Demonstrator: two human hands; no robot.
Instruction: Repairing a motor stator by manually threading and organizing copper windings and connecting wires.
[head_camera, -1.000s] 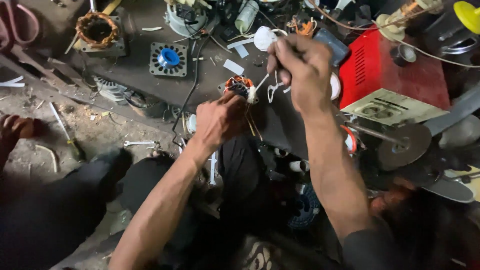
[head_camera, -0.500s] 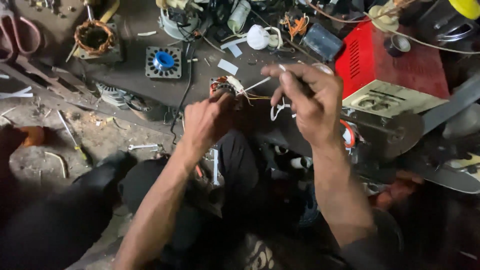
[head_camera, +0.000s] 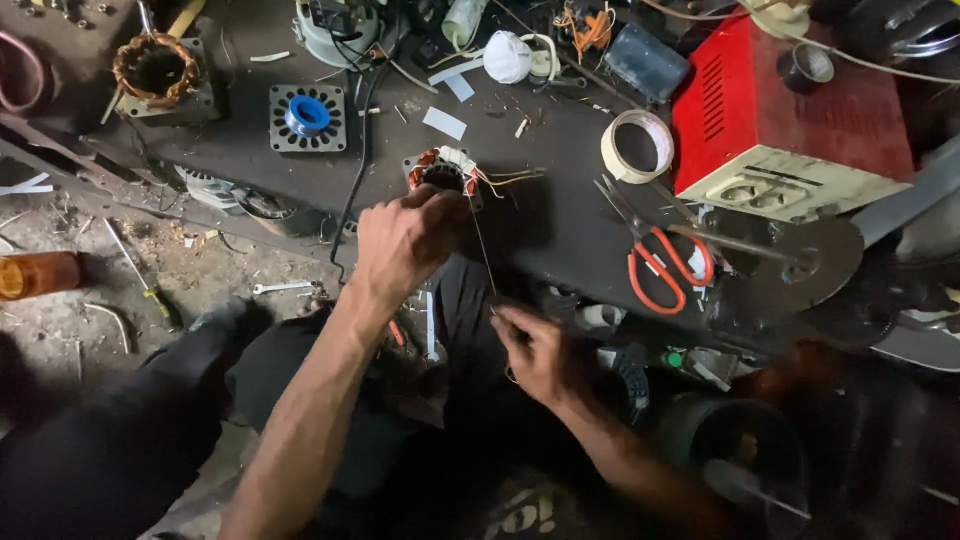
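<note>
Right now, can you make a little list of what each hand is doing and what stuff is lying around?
left hand: grips the small motor stator with copper windings at the edge of the dark workbench
right hand: lower down, pinching a thin thread that runs up to the stator
right of the hands: orange-handled scissors, roll of tape, red box
left of the hands: square plate with a blue ring, another wound stator
on the ground: small wrench

Stator (head_camera: 445, 175) on desk (head_camera: 560, 220) edge, under left hand (head_camera: 405, 240). Tape roll (head_camera: 637, 146) to its right; scissors (head_camera: 660, 255) before roll. Right hand (head_camera: 540, 355) below desk.
</note>
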